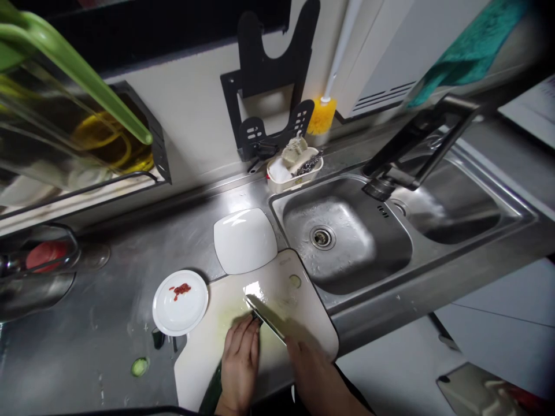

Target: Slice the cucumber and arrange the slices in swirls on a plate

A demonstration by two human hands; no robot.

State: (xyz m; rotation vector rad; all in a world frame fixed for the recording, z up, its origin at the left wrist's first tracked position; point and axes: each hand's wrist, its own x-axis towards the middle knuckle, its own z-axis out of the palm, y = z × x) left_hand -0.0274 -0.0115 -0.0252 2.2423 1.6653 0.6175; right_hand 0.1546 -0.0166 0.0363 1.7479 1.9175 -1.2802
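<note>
Cutting at the board's near edge

The right hand [310, 367] grips a knife [264, 315], blade angled toward the board's [299, 312] middle; the left hand [240, 361] lies flat, fingers pressing a cucumber [213, 393] just left of the blade, near the counter's front edge

— What colours are showing on the counter?
— A pale cream cutting board [299, 306] is lying beside a white square plate [244, 240], and a white round saucer [179, 303] is carrying red bits [181, 289].
— Anything green?
— A light green cucumber slice [139, 366] is sitting on the grey steel counter [87, 341]. A teal cloth [472, 49] is hanging above the silver sink [347, 242].
</note>
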